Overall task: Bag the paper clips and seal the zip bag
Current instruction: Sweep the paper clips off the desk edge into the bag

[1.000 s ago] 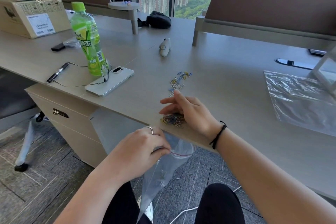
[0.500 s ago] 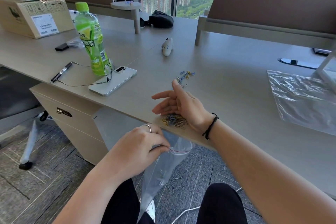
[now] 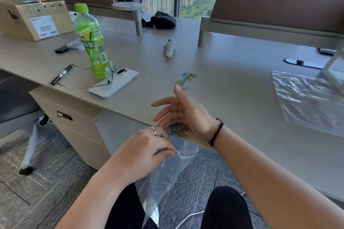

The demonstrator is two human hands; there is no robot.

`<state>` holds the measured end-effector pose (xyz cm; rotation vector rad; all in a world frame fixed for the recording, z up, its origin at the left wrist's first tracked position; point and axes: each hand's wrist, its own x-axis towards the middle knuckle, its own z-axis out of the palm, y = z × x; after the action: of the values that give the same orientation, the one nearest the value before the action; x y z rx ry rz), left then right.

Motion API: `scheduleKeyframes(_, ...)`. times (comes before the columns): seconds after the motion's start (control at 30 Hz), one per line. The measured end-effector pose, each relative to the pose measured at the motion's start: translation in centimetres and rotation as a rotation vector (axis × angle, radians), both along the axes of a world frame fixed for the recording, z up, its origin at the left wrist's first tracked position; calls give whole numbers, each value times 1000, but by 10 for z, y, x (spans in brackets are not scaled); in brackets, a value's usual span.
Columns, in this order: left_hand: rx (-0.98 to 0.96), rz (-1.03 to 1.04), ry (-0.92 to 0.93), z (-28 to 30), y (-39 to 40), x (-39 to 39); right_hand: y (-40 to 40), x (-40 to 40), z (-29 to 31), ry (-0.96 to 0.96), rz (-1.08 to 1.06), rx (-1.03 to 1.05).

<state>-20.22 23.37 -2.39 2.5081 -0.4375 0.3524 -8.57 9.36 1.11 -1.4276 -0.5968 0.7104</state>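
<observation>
Below the desk edge [image 3: 130, 115], the left hand [image 3: 143, 152] pinches the zip bag [image 3: 167, 171] mouth. Right hand [image 3: 186, 113] rests open, fingers spread, against a paper clip pile [image 3: 179, 130] at that edge.

Left hand [image 3: 147, 151] pinches the open zip bag [image 3: 167, 171] below the desk [image 3: 232, 72] near edge. Right hand [image 3: 186, 113], fingers spread, rests edge-on against paper clips [image 3: 178, 130] there.
</observation>
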Motion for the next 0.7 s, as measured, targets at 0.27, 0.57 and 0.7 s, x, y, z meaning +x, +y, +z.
scheduleKeyframes(0.27,-18,10,-7,-1,4,-1,5,1,3,-54,-73,-41)
scheduleKeyframes(0.57,-17,10,-39,4,6,-1,9,-9,6,-61,30,-54)
scheduleKeyframes(0.7,-30,-10,-41,3,5,-1,3,-8,4,-55,34,-63)
